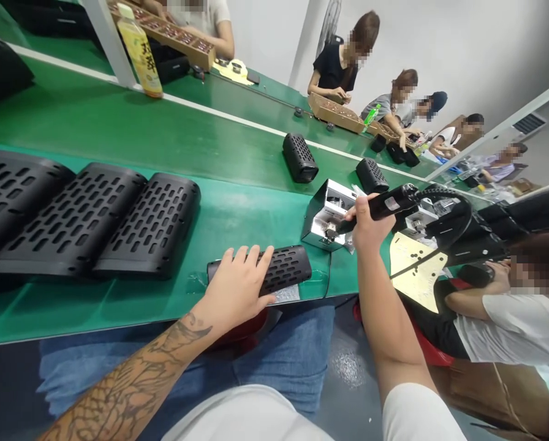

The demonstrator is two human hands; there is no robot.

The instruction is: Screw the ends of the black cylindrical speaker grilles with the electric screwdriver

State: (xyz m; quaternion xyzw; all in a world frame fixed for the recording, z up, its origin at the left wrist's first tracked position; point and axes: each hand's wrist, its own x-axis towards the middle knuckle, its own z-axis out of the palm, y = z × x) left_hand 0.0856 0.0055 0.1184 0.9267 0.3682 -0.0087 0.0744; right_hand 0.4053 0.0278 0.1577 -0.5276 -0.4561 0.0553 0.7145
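My left hand point(238, 279) lies over a black perforated housing point(286, 268) at the table's near edge. Its fingers are stretched out and a little apart across the top, with the thumb on the near side. My right hand point(371, 225) is closed round a black electric screwdriver point(394, 201), whose cable curves off to the right. The screwdriver's tip end points down and left into the front of a silver screw feeder point(328, 214); whether it touches a screw is too small to tell. A piece of clear plastic point(287, 294) shows under the housing's near edge.
Large black perforated housings point(150, 226) stand in a row at left. Two smaller ones point(300, 158) sit behind the feeder. A yellow bottle point(139, 52) stands by a white post. A yellow sheet point(416, 269) with small dark parts lies right, beside a seated co-worker point(518, 312). Other people work opposite.
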